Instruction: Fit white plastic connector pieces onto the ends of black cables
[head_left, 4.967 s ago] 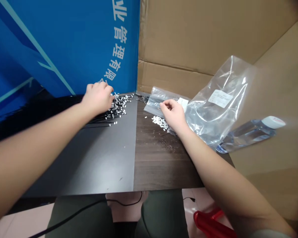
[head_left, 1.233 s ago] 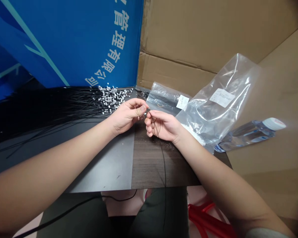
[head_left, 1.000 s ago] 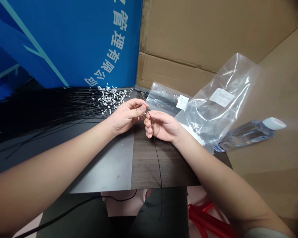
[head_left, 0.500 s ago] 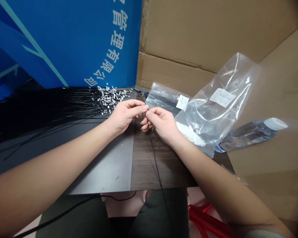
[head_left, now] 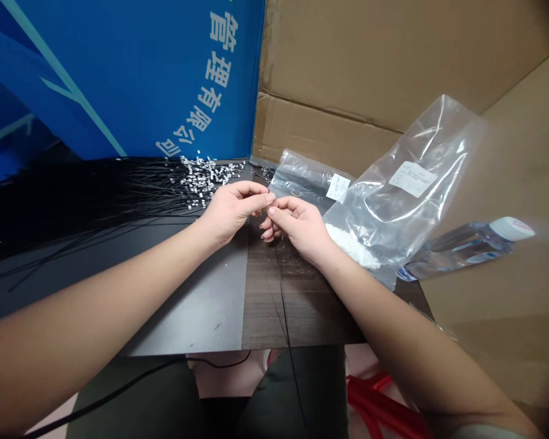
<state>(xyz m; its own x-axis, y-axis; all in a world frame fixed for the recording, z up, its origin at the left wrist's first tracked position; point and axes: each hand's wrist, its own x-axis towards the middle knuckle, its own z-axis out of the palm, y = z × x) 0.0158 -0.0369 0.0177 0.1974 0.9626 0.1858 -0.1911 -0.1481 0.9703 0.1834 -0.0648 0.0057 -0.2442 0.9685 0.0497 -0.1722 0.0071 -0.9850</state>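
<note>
Close together over the table, my left hand [head_left: 229, 210] and my right hand [head_left: 302, 228] nearly touch at the fingertips. Thumb and index finger of my right hand pinch a thin black wire [head_left: 283, 305], which hangs down past the table's front edge. My left hand is also closed in a pinch at the wire's upper end; any small part between those fingertips is hidden. Beyond my right hand lies a clear plastic bag [head_left: 421, 143] with small white pieces [head_left: 352, 245] at its bottom. Behind both hands is a smaller clear bag [head_left: 302, 174] with dark contents.
A large bundle of black wires [head_left: 96, 189] with white connector ends [head_left: 204, 178] lies at the left. A water bottle [head_left: 466, 247] leans at the right. Blue board [head_left: 165, 73] and cardboard [head_left: 338, 55] close off the back. A black cable [head_left: 132, 384] crosses below the table edge.
Both hands stay in nearly the same pinched pose. The hanging wire has swung slightly to the left, and the view has shifted a little.
</note>
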